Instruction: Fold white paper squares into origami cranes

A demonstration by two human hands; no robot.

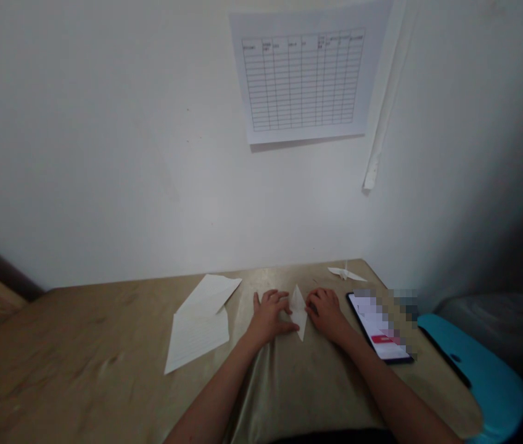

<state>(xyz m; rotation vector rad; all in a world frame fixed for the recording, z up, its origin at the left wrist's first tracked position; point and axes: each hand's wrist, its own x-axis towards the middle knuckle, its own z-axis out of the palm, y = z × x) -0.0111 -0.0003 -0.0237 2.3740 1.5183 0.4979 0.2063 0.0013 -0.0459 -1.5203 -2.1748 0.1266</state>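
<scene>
A small white folded paper piece (298, 311), kite-shaped with points up and down, lies on the tan table (104, 345) between my hands. My left hand (269, 316) rests on its left side, fingers curled and the thumb pressing the paper's lower edge. My right hand (325, 313) sits at its right side, fingers bent and pinching the paper's edge. Both forearms reach in from the bottom of the view.
Two loose white sheets (199, 327) lie left of my hands. A finished folded paper figure (345, 272) sits at the table's far right corner. A phone (380, 330) with a lit screen lies right of my hand. A blue chair (474, 370) stands beside the table. A grid chart (305, 77) hangs on the wall.
</scene>
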